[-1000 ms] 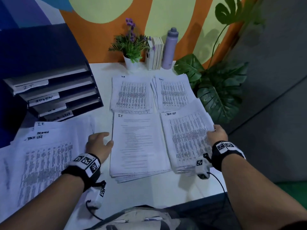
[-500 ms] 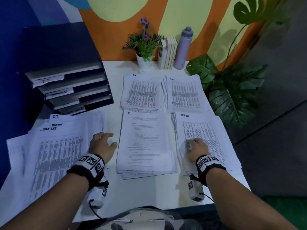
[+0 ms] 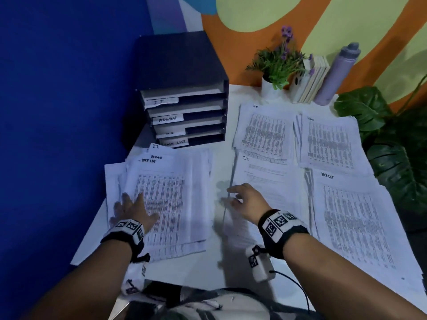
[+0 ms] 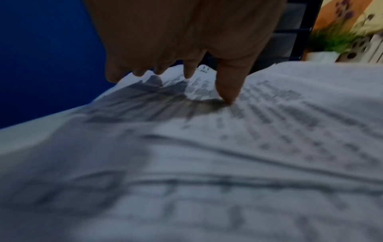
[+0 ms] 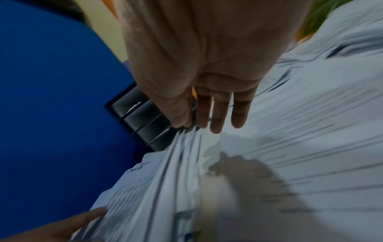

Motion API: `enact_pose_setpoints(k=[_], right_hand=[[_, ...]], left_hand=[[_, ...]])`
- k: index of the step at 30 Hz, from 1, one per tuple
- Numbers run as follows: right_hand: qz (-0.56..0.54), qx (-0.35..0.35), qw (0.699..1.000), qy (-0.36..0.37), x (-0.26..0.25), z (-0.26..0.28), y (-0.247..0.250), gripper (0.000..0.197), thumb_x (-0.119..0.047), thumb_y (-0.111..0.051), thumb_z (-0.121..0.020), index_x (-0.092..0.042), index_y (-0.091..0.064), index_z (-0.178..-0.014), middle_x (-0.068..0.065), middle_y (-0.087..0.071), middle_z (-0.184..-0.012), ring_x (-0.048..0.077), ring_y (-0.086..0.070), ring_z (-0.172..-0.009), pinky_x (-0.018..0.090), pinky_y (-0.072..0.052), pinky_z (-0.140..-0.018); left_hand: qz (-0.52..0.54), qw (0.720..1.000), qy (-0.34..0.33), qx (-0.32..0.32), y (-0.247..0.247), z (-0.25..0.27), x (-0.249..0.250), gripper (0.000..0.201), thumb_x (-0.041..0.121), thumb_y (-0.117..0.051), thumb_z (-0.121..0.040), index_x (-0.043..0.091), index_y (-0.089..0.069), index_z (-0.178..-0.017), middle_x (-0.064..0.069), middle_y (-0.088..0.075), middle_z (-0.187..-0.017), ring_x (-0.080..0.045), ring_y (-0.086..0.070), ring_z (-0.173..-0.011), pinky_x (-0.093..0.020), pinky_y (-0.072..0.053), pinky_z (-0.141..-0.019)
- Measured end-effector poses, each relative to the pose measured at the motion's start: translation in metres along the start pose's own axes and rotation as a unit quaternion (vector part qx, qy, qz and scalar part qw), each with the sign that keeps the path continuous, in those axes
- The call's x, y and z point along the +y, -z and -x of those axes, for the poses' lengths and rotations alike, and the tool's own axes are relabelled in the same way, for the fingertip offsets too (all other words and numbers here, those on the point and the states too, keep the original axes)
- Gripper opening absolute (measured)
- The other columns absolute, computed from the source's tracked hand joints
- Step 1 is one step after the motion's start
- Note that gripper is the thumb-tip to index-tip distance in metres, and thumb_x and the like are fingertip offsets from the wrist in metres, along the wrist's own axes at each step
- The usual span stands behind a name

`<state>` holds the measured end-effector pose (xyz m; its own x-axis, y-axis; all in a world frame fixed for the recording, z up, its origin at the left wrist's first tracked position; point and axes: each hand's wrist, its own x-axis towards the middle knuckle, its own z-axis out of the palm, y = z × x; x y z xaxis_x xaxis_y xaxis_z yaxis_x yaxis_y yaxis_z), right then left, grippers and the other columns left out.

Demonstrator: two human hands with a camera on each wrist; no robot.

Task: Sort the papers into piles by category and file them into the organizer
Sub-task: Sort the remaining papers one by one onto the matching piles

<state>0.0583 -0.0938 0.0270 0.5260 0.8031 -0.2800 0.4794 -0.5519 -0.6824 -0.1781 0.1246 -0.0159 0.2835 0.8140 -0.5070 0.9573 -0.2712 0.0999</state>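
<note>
Fingers of left hand straight and spread, laid flat on the unsorted stack of papers at the table's left side; in the left-wrist view, thumb tip pressed to the top sheet, the other fingertips resting further along it. Top sheet headed "TACK LIST", with sheets headed "ADMIN" and "I.T." fanned out beyond it.

Fingers of right hand extended and loosely parted, gripping nothing, over the left edge of the "I.T." pile; contact with that pile not determinable, the right-wrist view being blurred. Marker-covered bands on both wrists.

Four sorted piles to the right on the white table: "I.T." near centre, "TACK LIST" pile just beside it at right, "H.R." pile and a fourth pile with an illegible heading behind these.

Dark organizer at the table's back left, beyond the unsorted stack, against the blue wall; shelves labelled "I.T.", "ADMIN", one unreadable, and "TASK LIST", top to bottom.

Along the back edge: potted plant with purple flowers, upright books, lilac bottle. Large-leaved plant off the table's right side.
</note>
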Motion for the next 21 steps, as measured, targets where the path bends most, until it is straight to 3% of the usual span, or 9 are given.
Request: enact_pose_setpoints(k=[3, 6, 9, 12, 14, 16, 18, 21], right_hand=[[0.029, -0.04, 0.998, 0.024, -0.03, -0.01, -0.03, 0.043, -0.029, -0.056, -0.096, -0.015, -0.051, -0.137, 0.006, -0.049, -0.129, 0.022, -0.057, -0.11, 0.025, -0.042, -0.095], [0.046, -0.05, 0.998, 0.004, -0.045, -0.021, -0.054, 0.049, -0.036, -0.057, -0.094, -0.011, -0.049, -0.135, 0.012, -0.047, -0.127, 0.029, -0.058, -0.107, 0.029, -0.045, -0.097], [0.071, -0.049, 0.995, -0.057, -0.052, -0.027, -0.065, 0.051, -0.038, -0.061, -0.091, -0.005, -0.045, -0.126, 0.017, -0.046, -0.123, 0.032, -0.054, -0.107, 0.027, -0.04, -0.087], [0.051, -0.012, 0.992, -0.119, -0.051, -0.028, -0.071, 0.063, -0.039, -0.067, -0.086, -0.004, -0.039, -0.132, 0.016, -0.043, -0.128, 0.032, -0.05, -0.117, 0.034, -0.042, -0.097], [0.02, 0.039, 0.988, -0.148, -0.047, -0.031, -0.072, 0.048, -0.028, -0.068, -0.084, -0.006, -0.047, -0.122, 0.015, -0.051, -0.121, 0.032, -0.056, -0.112, 0.032, -0.048, -0.087], [0.0, 0.092, 0.982, -0.167, -0.043, -0.033, -0.066, 0.023, -0.015, -0.061, -0.086, -0.007, -0.055, -0.106, 0.015, -0.059, -0.109, 0.032, -0.062, -0.099, 0.027, -0.043, -0.071], [0.015, 0.114, 0.978, -0.171, -0.038, -0.035, -0.059, 0.017, -0.012, -0.058, -0.088, -0.002, -0.06, -0.102, 0.015, -0.061, -0.1, 0.031, -0.062, -0.09, 0.025, -0.037, -0.066], [-0.03, 0.141, 0.971, -0.189, -0.028, -0.035, -0.05, 0.009, -0.012, -0.06, -0.087, -0.004, -0.06, -0.089, 0.01, -0.059, -0.084, 0.028, -0.058, -0.08, 0.026, -0.039, -0.064]], left_hand=[[0.02, 0.998, -0.038, -0.039, -0.005, -0.002, -0.024, 0.11, 0.074, -0.059, -0.072, 0.033, 0.002, -0.153, -0.006, 0.023, -0.158, -0.032, 0.005, -0.147, -0.053, -0.014, -0.117], [0.012, 0.997, -0.063, -0.035, -0.01, 0.008, -0.022, 0.113, 0.077, -0.062, -0.066, 0.037, 0.001, -0.152, -0.005, 0.019, -0.159, -0.033, 0.003, -0.147, -0.051, -0.013, -0.118], [-0.001, 0.995, -0.098, -0.034, -0.015, 0.025, -0.011, 0.113, 0.077, -0.066, -0.06, 0.042, -0.008, -0.149, 0.001, 0.015, -0.159, -0.032, 0.002, -0.145, -0.051, -0.015, -0.116], [-0.002, 0.987, -0.15, -0.051, -0.019, 0.034, -0.004, 0.102, 0.077, -0.065, -0.059, 0.048, -0.019, -0.145, 0.006, 0.002, -0.155, -0.03, -0.006, -0.142, -0.049, -0.02, -0.114], [0.066, 0.982, -0.172, -0.027, -0.018, 0.03, -0.002, 0.083, 0.068, -0.066, -0.069, 0.044, -0.032, -0.142, 0.005, -0.011, -0.151, -0.026, -0.018, -0.139, -0.044, -0.024, -0.114], [0.145, 0.975, -0.17, 0.004, -0.013, 0.018, -0.002, 0.07, 0.049, -0.066, -0.082, 0.03, -0.038, -0.143, -0.001, -0.021, -0.149, -0.024, -0.031, -0.135, -0.034, -0.028, -0.112], [0.176, 0.974, -0.141, 0.012, -0.004, 0.002, -0.005, 0.065, 0.037, -0.063, -0.089, 0.021, -0.036, -0.146, -0.007, -0.027, -0.147, -0.023, -0.046, -0.126, -0.029, -0.033, -0.108], [0.177, 0.978, -0.11, -0.004, 0.008, -0.017, -0.007, 0.06, 0.038, -0.059, -0.09, 0.02, -0.039, -0.144, -0.014, -0.037, -0.143, -0.028, -0.053, -0.118, -0.036, -0.042, -0.104]])
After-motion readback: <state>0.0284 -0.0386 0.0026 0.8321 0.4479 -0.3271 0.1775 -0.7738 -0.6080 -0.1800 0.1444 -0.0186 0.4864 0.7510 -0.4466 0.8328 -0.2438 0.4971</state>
